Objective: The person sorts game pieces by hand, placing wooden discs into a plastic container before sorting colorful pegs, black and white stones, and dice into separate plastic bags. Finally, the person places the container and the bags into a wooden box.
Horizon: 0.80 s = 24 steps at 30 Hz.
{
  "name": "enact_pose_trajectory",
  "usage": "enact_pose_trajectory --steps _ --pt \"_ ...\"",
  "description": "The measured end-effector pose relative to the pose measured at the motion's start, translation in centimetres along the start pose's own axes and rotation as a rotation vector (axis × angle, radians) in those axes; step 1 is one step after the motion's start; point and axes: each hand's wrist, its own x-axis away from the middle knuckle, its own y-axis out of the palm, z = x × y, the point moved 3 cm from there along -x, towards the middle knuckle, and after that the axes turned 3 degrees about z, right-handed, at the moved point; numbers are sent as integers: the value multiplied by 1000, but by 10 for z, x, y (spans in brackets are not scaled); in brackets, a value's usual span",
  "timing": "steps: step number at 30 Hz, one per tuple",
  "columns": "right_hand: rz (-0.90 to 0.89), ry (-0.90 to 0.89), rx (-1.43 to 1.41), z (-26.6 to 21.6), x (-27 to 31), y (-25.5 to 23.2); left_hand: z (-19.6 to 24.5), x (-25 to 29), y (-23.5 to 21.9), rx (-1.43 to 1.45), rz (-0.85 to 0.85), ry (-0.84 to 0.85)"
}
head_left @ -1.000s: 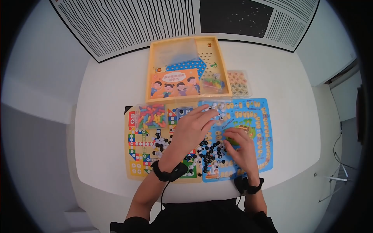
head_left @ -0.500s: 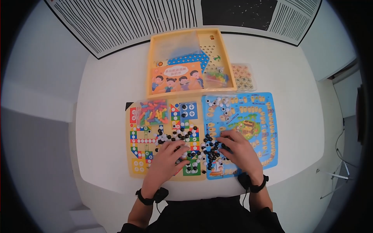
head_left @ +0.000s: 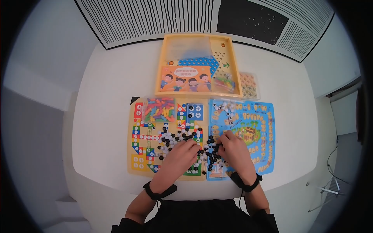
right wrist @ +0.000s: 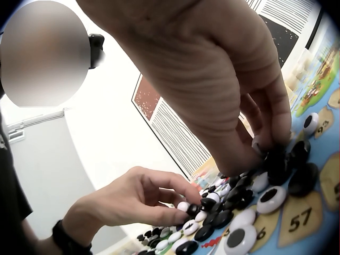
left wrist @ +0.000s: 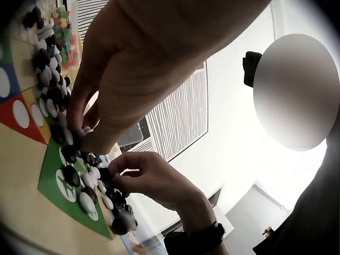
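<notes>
Black and white go stones [head_left: 169, 140] lie scattered across a ludo board [head_left: 147, 132] and a blue board-game sheet [head_left: 264, 155]. My left hand [head_left: 179, 158] is low over the stones on the ludo side, its thumb and fingers pinching among them; a white stone [right wrist: 183, 206] shows between thumb and fingers in the right wrist view. On the blue side, my right hand [head_left: 235, 152] has its fingers curled down, pinching a black stone [left wrist: 104, 173] seen in the left wrist view. Some white stones, such as one stone [right wrist: 271, 199], carry a black dot.
A clear pack of colourful pegs [head_left: 160, 109] lies on the ludo board's upper part. Behind stands a yellow tray [head_left: 159, 66] with an orange booklet [head_left: 185, 79] and small bags. A pack of round wooden pieces [head_left: 249, 85] sits beside it. More stones [head_left: 225, 108] lie on the blue sheet's upper left.
My left hand came back from the blue sheet's upper left to the stones on the ludo board, then moved slightly right. My right hand stays at the black stones, its fingers now more curled.
</notes>
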Motion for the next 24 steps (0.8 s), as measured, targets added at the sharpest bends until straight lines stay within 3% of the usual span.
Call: enact_pose_trajectory --steps 3,5,12,17,24 --pt "-20 19 -26 2 1 -4 0 -3 -2 6 34 13" --pt "-57 120 -257 7 3 -7 -3 -3 -2 35 44 15" --pt "-16 227 -433 22 9 -21 -7 -2 -3 98 60 -4" --pt "8 353 -728 29 8 -26 -8 -3 -3 132 32 19" --pt "7 339 -723 27 -6 -24 -9 -3 -3 120 55 17"
